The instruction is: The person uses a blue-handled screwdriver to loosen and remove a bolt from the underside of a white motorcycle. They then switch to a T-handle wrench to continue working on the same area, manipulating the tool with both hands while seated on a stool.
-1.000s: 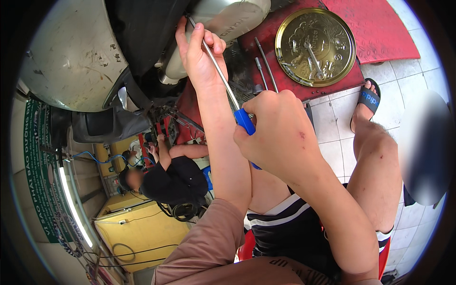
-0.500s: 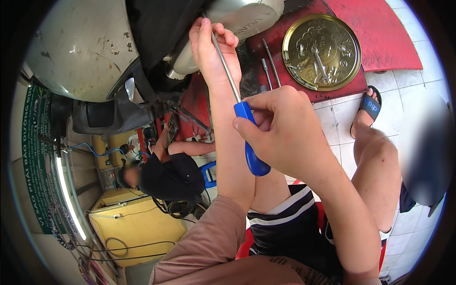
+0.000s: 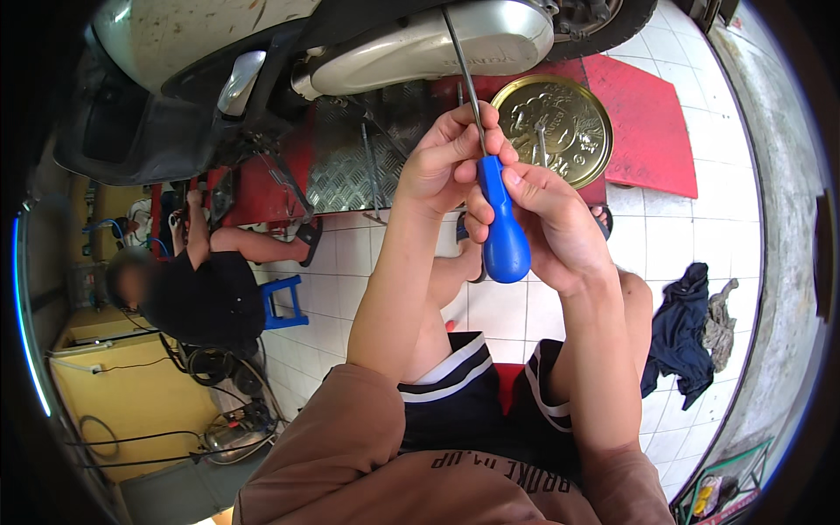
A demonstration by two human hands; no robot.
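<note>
A long screwdriver with a blue handle [image 3: 506,236] is held up in front of me by both hands, its thin metal shaft pointing away. My right hand [image 3: 560,214] is closed round the handle from the right. Fingers of my left hand [image 3: 451,162] pinch the shaft just where it enters the handle. Beyond the hands lies the silver engine cover [image 3: 420,61] of a motorbike; the shaft's far end overlaps it, and I cannot tell whether it touches. Behind my right hand, a round gold tray [image 3: 597,140] holds small metal parts and a longer metal piece.
The motorbike stands on a red platform [image 3: 647,122] with a metal tread plate [image 3: 337,157]. To the left, a person in black [image 3: 197,297] sits by a blue stool [image 3: 284,302]. Dark cloth [image 3: 682,337] lies on the tiled floor at right.
My left hand has come back from near the motorbike to the shaft beside the handle. My right hand has shifted its hold on the handle. The view has swung round to the right.
</note>
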